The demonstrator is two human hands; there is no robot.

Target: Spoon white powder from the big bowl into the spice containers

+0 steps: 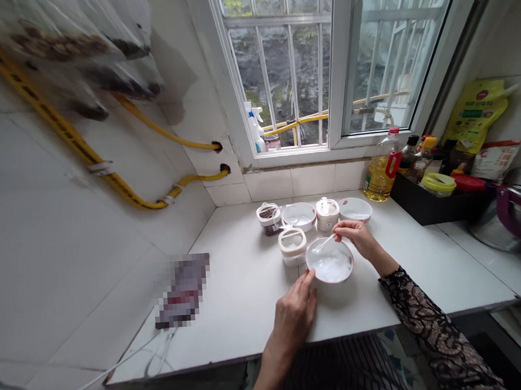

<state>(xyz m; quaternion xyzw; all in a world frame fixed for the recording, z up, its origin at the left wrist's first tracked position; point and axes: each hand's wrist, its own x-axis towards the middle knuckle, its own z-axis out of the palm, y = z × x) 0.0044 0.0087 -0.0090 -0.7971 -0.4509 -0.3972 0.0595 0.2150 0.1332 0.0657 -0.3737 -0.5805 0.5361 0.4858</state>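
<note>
The right hand (359, 238) pinches a small white plastic-looking spoon (325, 243) in the round, white, pink-rimmed bowl (346, 253) on the worktop (242, 266); the left hand (294, 312), loosely open, touches its rim. Stirring or scooping, I'd judge, needing steadiness.

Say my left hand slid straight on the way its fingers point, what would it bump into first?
The front bowl: your left hand has its fingertips right at the bowl's near-left rim. They seem to touch it, though one view can't confirm contact.
</note>
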